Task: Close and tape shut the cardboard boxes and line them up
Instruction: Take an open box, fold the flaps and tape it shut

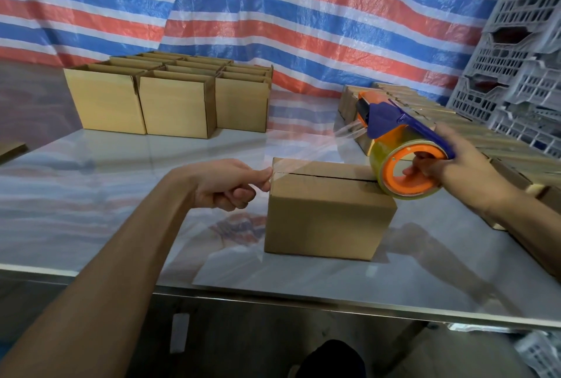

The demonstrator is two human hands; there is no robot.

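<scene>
Behind your work hangs a tarp striped red, blue and white, and before it stands a glossy table. One closed box sits in the middle of the table in front of you, its flaps down and the seam running left to right across the top. At the back left is a block of open boxes, three across the front row with more rows behind; the total cannot be counted. Along the right edge lie rows of taped boxes, too crowded to count, beside a stack of grey crates.

Your left hand reaches in with the forearm straight. Thumb and forefinger pinch the end of one strip of tape at the box's top left edge, and the other fingers are curled under. Your right hand grips the single tape dispenser, fingers hooked through the roll's orange core, raised over the box's right end. The strip stretches from the dispenser's mouth down to your left fingertips. Whether the roll touches the box cannot be told.
</scene>
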